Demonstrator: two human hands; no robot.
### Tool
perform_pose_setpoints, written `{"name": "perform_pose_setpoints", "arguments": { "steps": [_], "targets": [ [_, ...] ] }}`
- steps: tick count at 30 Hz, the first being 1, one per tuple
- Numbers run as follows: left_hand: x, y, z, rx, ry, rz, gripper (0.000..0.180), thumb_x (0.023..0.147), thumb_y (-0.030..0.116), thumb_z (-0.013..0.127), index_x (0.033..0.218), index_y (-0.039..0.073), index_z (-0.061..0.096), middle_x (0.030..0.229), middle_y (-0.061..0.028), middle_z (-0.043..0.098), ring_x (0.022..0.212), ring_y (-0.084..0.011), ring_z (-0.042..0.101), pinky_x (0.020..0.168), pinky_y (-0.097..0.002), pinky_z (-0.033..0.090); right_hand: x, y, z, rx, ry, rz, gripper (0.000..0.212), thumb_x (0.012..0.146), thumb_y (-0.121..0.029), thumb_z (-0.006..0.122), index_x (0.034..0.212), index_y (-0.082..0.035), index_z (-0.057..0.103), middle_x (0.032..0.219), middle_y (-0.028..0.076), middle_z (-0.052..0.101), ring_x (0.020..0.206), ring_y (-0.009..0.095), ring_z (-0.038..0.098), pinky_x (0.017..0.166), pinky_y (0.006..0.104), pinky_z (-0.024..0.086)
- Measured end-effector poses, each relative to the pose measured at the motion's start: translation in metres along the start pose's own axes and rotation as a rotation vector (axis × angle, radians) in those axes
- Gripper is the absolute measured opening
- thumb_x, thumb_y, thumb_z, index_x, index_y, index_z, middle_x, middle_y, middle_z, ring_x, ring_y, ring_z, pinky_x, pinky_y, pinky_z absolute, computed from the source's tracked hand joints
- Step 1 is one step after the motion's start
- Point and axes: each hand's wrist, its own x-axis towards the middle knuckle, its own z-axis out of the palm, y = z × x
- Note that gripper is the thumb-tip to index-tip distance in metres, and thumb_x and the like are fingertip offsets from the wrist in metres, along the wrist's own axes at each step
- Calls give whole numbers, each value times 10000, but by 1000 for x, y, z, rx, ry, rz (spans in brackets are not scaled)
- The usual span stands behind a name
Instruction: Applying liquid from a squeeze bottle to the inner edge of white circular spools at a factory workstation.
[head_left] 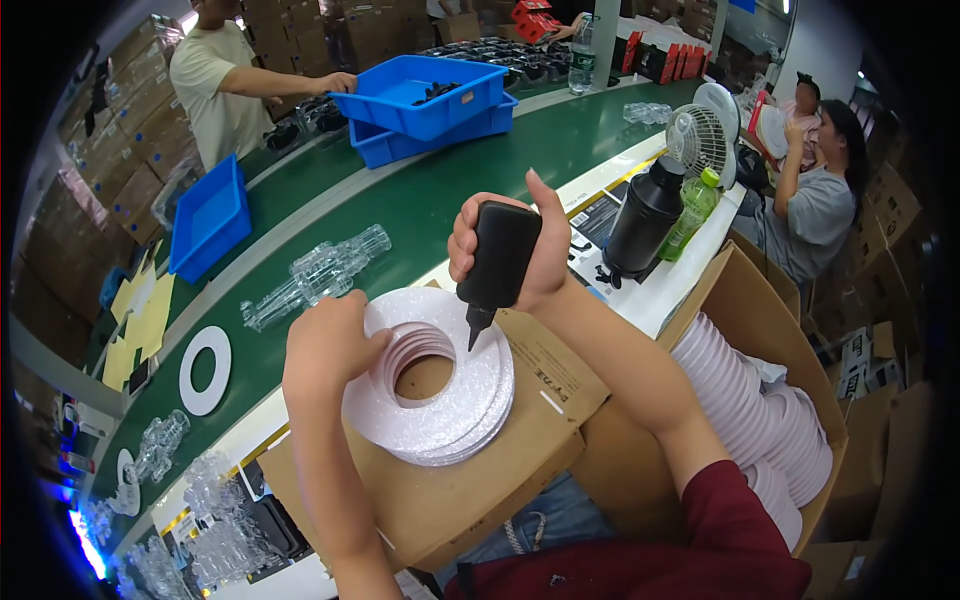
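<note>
A stack of flat, speckled white rings point(482, 385) lies on a closed cardboard box point(525, 462) in front of me. My left hand point(332, 345) is closed on the stack's left side, its thumb at the edge of the centre hole and its other fingers partly hidden. My right hand point(535, 245) is wrapped round a black squeeze bottle point(502, 258), tipped nozzle-down. The nozzle's tip is over the top ring, right of the hole; whether it touches I cannot tell. One more white ring point(221, 372) lies apart on the green belt.
Clear plastic pieces point(330, 270) lie on the green conveyor belt point(440, 200). A black bottle point(645, 220), a green bottle point(692, 215) and a fan point(700, 140) stand at right. An open carton point(835, 450) holds more rings. A person point(225, 85) touches blue trays point(425, 95); another person point(820, 220) sits right.
</note>
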Motion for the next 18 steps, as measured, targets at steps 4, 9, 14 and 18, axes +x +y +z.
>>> {"name": "perform_pose_setpoints", "arguments": {
  "steps": [4, 9, 14, 18],
  "targets": [
    [-1, 2, -2, -1, -13, -13, 471, 763, 351, 748, 1107, 34, 697, 957, -208, 716, 922, -366, 688, 843, -432, 544, -4, -1, 9, -115, 85, -47, 677, 964, -621, 310, 866, 4, 553, 688, 135, 562, 609, 271, 573, 606, 394, 494],
    [-1, 1, 1, 23, 47, 30, 379, 782, 346, 750, 955, 20, 665, 866, -188, 707, 851, -348, 699, 766, -444, 556, -3, 0, 7, -199, 50, -42, 626, 975, -554, 288, 829, 0, 539, 673, 125, 557, 599, 261, 573, 590, 394, 499],
    [-2, 2, -1, 18, 114, 99, 486, 810, 325, 736, 1185, 30, 648, 1103, -211, 685, 1012, -386, 656, 886, -437, 523, -4, -2, 6, -235, 66, -16, 606, 973, -532, 295, 785, -6, 529, 633, 105, 539, 567, 235, 563, 567, 389, 504],
    [-9, 13, -11, -171, 291, 283, 471, 843, 276, 721, 1227, 23, 615, 1150, -209, 666, 1029, -383, 647, 892, -434, 515, -4, -2, 9, -233, 54, -1, 604, 973, -525, 299, 778, -4, 533, 621, 102, 534, 563, 231, 564, 571, 386, 507]
  ]
}}
